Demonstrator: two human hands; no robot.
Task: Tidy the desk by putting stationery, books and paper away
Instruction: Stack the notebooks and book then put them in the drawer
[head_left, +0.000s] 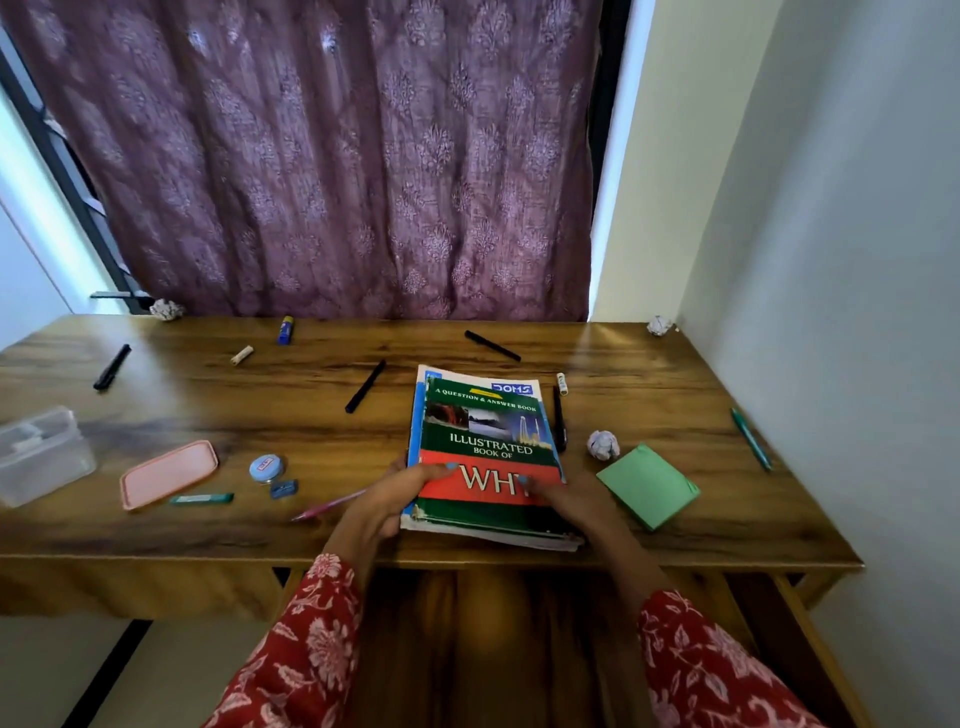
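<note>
Both hands grip a stack of books at the near edge of the tabletop (156, 530).

The left hand (382, 506) and right hand (576, 501) have fingers curled over the green book (488, 457) and the thinner blue-edged book (415, 441) beneath; I judge the lower one could slip out if lifted unevenly, or the stack could sweep the black pen (559, 418) at its 3 o'clock side. Counted: two books, four black pens, one pink pen (327, 505) at 9 o'clock, one teal pen (751, 439), three paper balls, one green note pad (648, 486), one clear box (41, 457), one pink lid (169, 474).
</note>
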